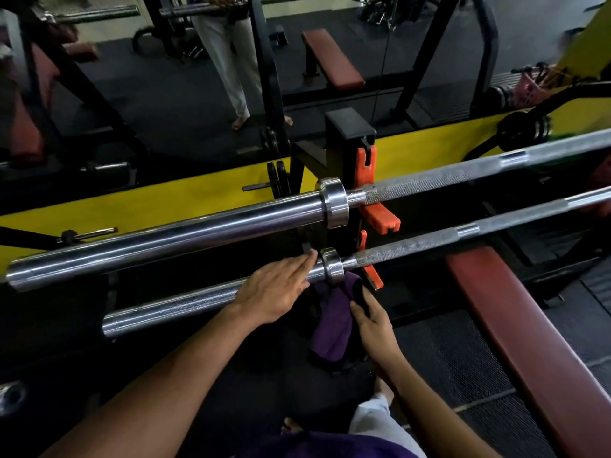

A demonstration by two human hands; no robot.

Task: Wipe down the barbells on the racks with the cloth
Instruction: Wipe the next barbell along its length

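While my right hand pinches the purple cloth just below centre frame, thumb and fingers closed on its upper edge so the rest hangs down, my left hand lies flat with straight fingers on the sleeve of the lower barbell, fingertips reaching toward its collar. The cloth hangs just under that collar, touching or nearly touching it; I cannot tell which. This bar runs from lower left to upper right across the frame, its bare sleeve to the left of my hands and its knurled shaft climbing away to the right past the orange rack hook. The cloth hand is the nearer one to the shaft, so I judge the wipe should go up and rightward along that axis, or the cloth must come across under my left palm to do the sleeve. Above and behind sits the upper barbell, parallel, thicker in view, resting on its own orange hook. A red bench lies at the lower right.
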